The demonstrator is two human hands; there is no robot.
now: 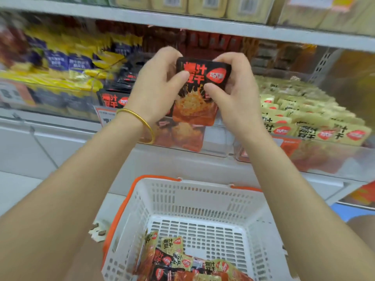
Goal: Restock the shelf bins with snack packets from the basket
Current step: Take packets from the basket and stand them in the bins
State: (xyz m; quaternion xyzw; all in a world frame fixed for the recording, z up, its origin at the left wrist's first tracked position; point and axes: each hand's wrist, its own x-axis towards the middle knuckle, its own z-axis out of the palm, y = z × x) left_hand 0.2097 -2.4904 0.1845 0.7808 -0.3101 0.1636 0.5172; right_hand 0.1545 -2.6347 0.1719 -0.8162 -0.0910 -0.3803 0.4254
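Observation:
A black and orange snack packet [199, 92] is held upright in front of the shelf by both hands. My left hand [154, 84] grips its left edge, thumb on the front. My right hand [233, 88] grips its right edge the same way. Right behind and below the packet is a clear bin [182, 136] with matching black packets. A white basket [203, 209] with orange handles stands below, with several black and yellow packets [182, 258] at its near end.
A bin of yellow packets [304, 120] fills the shelf to the right. Blue and yellow packets [67, 65] lie in the bin to the left. An upper shelf edge [203, 23] runs overhead. A gold bangle [140, 122] circles my left wrist.

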